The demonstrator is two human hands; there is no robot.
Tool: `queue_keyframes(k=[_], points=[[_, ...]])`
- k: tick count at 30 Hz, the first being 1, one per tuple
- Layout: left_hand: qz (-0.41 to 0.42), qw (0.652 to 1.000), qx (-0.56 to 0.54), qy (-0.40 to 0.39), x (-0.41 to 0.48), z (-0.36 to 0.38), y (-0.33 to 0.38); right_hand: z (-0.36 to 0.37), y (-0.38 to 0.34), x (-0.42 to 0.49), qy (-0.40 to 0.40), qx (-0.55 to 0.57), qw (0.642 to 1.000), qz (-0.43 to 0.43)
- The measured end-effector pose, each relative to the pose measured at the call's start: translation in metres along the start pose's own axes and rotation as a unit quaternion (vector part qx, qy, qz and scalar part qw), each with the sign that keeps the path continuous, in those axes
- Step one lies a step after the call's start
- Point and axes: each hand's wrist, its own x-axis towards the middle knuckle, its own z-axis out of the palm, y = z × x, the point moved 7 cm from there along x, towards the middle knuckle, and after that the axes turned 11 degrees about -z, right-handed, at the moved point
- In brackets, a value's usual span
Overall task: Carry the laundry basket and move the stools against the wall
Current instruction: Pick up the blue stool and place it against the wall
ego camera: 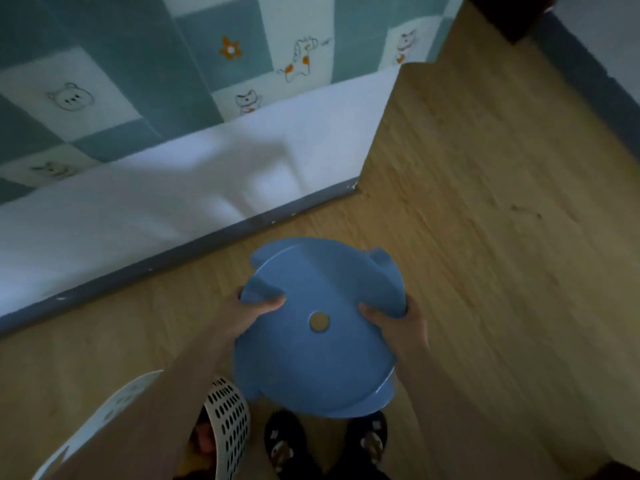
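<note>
Blue stool (322, 327) held w/ both hands, left (247, 315) & right (401, 323).

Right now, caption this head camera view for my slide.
Both hands, left and right, hold a blue stool above the wood floor, laundry basket beside the feet.

One round blue plastic stool (322, 341); one white perforated plastic laundry basket (228, 420); two bare hands; two dark patterned slippers.
</note>
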Motion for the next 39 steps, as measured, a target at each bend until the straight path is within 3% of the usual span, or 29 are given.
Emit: queue_keyframes(k=[9, 17, 26, 34, 39], points=[[0.015, 0.984, -0.167, 0.063, 0.037, -0.087, 0.029, 0.129, -0.077, 0.079, -0.110, -0.058, 0.991, -0.049], [0.025, 0.970, -0.222, 0.097, 0.082, -0.122, 0.058, 0.208, -0.113, 0.131, -0.190, -0.055, 0.978, -0.067], [-0.012, 0.962, -0.252, 0.104, 0.113, -0.132, 0.057, 0.247, -0.109, 0.167, -0.221, -0.099, 0.968, -0.061], [-0.041, 0.956, -0.263, 0.124, 0.126, -0.131, 0.046, 0.246, -0.086, 0.181, -0.203, -0.156, 0.967, -0.010], [-0.031, 0.959, -0.238, 0.153, 0.121, -0.130, 0.051, 0.246, -0.097, 0.174, -0.191, -0.204, 0.956, -0.086]])
